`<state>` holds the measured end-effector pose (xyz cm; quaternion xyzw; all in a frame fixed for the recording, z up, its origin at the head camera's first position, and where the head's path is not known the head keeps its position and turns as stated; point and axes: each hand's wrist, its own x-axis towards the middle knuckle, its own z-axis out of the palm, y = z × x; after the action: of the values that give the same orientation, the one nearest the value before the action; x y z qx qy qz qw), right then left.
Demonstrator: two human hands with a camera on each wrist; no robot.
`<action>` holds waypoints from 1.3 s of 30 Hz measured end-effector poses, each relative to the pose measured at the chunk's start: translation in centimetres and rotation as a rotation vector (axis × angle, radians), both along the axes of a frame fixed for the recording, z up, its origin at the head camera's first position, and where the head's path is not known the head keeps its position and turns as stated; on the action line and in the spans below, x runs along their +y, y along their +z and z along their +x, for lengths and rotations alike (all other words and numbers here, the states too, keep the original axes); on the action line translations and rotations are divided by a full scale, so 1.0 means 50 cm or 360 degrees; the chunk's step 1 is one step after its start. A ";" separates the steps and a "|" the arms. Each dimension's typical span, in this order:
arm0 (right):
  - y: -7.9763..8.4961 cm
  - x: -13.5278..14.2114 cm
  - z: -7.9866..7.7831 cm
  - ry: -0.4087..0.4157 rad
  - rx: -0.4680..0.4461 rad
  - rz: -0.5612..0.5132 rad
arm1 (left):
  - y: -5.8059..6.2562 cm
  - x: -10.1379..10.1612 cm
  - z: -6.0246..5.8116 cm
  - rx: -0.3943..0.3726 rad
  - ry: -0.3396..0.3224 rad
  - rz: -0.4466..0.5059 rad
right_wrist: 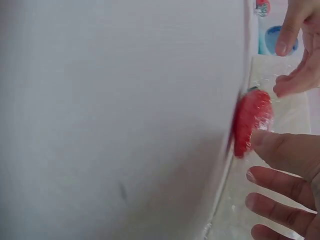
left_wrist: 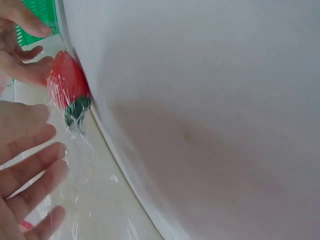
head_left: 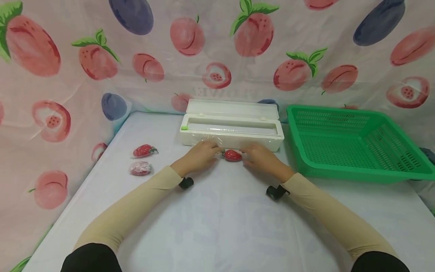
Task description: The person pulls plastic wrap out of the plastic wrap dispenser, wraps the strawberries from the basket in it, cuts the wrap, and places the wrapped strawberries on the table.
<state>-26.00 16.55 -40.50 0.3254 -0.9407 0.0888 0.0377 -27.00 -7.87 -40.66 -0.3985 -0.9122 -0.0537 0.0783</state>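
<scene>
A red strawberry [head_left: 232,155] with a dark green cap lies on the table against the front of a white cling film dispenser [head_left: 234,140], with clear film around it. My left hand [head_left: 201,154] is on its capped side, its fingers spread and nearly straight in the left wrist view. On the other side is my right hand [head_left: 261,158]. In the right wrist view its thumb [right_wrist: 280,147] overlaps the strawberry's tip while the other fingers extend straight. Loose film [left_wrist: 105,185] shows along the dispenser front.
The dispenser's lid [head_left: 232,108] stands raised, with a film roll [head_left: 232,129] inside. To its right is a green plastic basket [head_left: 357,170]. At left on the table lie another wrapped strawberry [head_left: 144,150] and a pinkish film-wrapped item [head_left: 141,168]. A fruit-print cloth [head_left: 163,90] hangs behind.
</scene>
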 end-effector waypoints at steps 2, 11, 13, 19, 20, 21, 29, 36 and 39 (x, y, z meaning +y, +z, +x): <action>0.004 0.002 0.001 -0.0026 -0.0016 -0.0037 | 0.006 -0.009 0.003 0.0004 -0.0003 0.0043; 0.037 -0.011 -0.001 0.0027 0.0137 -0.0125 | 0.045 -0.083 0.002 0.0127 0.0110 0.0196; 0.045 -0.022 -0.007 0.0037 0.0168 -0.0149 | 0.055 -0.112 -0.007 0.0183 0.0158 0.0240; 0.069 -0.067 -0.027 0.0113 0.0276 -0.0239 | 0.083 -0.187 -0.039 0.0251 0.0295 0.0363; 0.072 -0.076 -0.030 0.0129 0.0292 -0.0250 | 0.086 -0.194 -0.045 0.0234 0.0319 0.0368; 0.075 -0.086 -0.035 0.0146 0.0309 -0.0262 | 0.087 -0.200 -0.050 0.0209 0.0343 0.0363; 0.071 -0.174 -0.074 0.0418 0.0607 -0.0279 | 0.080 -0.207 -0.092 0.0037 0.0359 0.0347; 0.049 -0.243 -0.101 0.0535 0.0759 -0.0183 | 0.074 -0.194 -0.118 0.0001 0.0293 0.0339; 0.040 -0.266 -0.110 0.0525 0.0799 -0.0091 | 0.072 -0.193 -0.125 -0.0041 0.0279 0.0335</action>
<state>-31.48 3.28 -38.49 0.4844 -0.8335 0.0368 0.2631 -33.24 -17.50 -37.06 -0.3062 -0.9338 -0.1472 0.1122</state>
